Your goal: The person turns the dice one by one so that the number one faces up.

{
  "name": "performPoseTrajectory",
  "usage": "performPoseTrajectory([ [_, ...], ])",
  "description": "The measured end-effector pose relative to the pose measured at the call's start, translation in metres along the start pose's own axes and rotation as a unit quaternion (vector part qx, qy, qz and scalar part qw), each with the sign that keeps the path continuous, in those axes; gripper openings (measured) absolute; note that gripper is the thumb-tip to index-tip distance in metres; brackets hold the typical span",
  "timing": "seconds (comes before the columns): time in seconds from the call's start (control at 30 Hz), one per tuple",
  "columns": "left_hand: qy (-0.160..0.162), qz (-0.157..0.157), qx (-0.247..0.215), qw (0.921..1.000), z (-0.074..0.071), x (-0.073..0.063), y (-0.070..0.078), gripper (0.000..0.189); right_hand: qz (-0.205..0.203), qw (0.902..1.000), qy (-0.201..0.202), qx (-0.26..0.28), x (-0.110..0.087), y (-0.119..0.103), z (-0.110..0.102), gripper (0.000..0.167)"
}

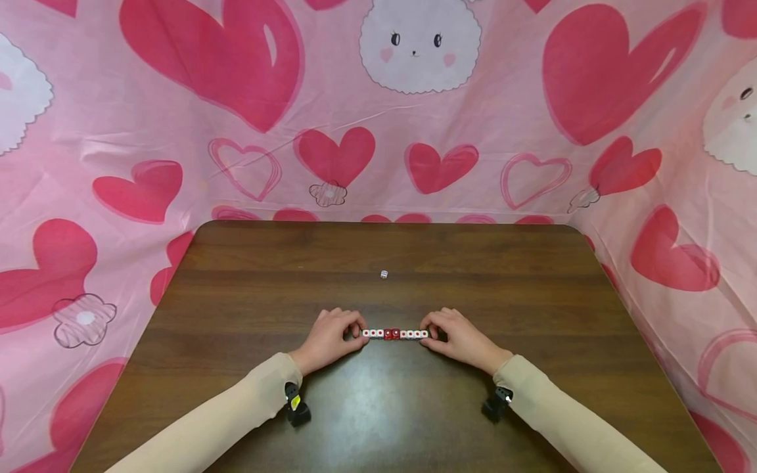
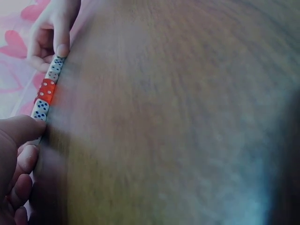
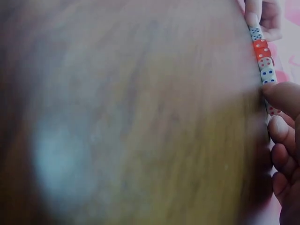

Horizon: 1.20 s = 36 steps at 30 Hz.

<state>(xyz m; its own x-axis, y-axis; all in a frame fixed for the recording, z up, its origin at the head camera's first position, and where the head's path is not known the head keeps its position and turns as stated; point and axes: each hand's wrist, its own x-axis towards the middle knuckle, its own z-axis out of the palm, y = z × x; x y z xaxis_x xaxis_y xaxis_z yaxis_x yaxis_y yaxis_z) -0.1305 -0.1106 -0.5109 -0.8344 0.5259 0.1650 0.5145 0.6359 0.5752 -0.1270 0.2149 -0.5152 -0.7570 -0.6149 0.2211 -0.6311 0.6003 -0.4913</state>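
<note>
Between my two hands runs a straight row of dice, with white dice [image 1: 373, 334] at the left, two red dice [image 1: 392, 334] in the middle and more white dice [image 1: 414, 334] at the right. My left hand [image 1: 331, 336] pinches the left end of the row between thumb and fingers. At the opposite end my right hand [image 1: 462, 338] does the same. The wrist views show blue pips on the sides of some white dice [image 2: 41, 108] and white pips on the red dice [image 3: 261, 48]. Fingertips hide part of the end dice.
A single white die [image 1: 384, 274] lies farther back on the brown wooden table [image 1: 284, 256], beyond the row. Pink cloth [image 1: 390, 112] printed with hearts hangs behind the table and along both sides. A black wrist camera [image 1: 298, 406] sits at each sleeve cuff.
</note>
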Motion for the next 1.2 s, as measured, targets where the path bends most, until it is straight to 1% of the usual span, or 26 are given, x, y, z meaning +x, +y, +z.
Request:
performPoseTrajectory([
  [0.17,-0.019,-0.003,-0.017,0.9997,-0.002,0.001,-0.002,0.025,0.002,0.9998,-0.011,0.019,-0.001,0.002,-0.002,0.02],
  [0.27,-0.03,-0.008,-0.05,0.9982,-0.007,0.003,-0.004,0.021,0.004,0.9996,-0.019,0.022,-0.001,0.003,-0.004,0.019],
  [0.37,-0.036,-0.02,-0.08,0.996,-0.014,0.01,-0.004,0.015,0.011,0.999,-0.032,0.028,-0.001,0.002,-0.008,0.018],
  [0.47,-0.03,-0.037,-0.08,0.9957,-0.022,0.023,-0.005,0.011,0.022,0.9981,-0.046,0.034,0.0,0.0,-0.011,0.018],
  [0.57,-0.022,-0.058,-0.06,0.9963,-0.029,0.04,-0.007,0.008,0.034,0.9967,-0.06,0.043,0.002,-0.001,-0.013,0.019],
  [0.67,-0.021,-0.079,-0.05,0.9954,-0.032,0.059,-0.011,0.008,0.039,0.9956,-0.069,0.05,0.003,-0.002,-0.014,0.02],
  [0.8,-0.018,-0.089,-0.043,0.9949,-0.029,0.083,-0.015,0.009,0.034,0.9954,-0.073,0.051,0.004,-0.003,-0.014,0.02],
  [0.9,-0.009,-0.092,-0.04,0.995,-0.024,0.097,-0.015,0.009,0.027,0.9957,-0.071,0.053,0.004,-0.003,-0.014,0.019],
  [1.07,-0.009,-0.107,-0.04,0.9934,-0.017,0.115,-0.012,0.015,0.039,0.9944,-0.077,0.061,0.005,-0.002,-0.015,0.019],
  [1.2,-0.025,-0.117,-0.025,0.9926,-0.014,0.126,-0.009,0.023,0.056,0.9929,-0.082,0.065,0.004,-0.003,-0.016,0.02],
])
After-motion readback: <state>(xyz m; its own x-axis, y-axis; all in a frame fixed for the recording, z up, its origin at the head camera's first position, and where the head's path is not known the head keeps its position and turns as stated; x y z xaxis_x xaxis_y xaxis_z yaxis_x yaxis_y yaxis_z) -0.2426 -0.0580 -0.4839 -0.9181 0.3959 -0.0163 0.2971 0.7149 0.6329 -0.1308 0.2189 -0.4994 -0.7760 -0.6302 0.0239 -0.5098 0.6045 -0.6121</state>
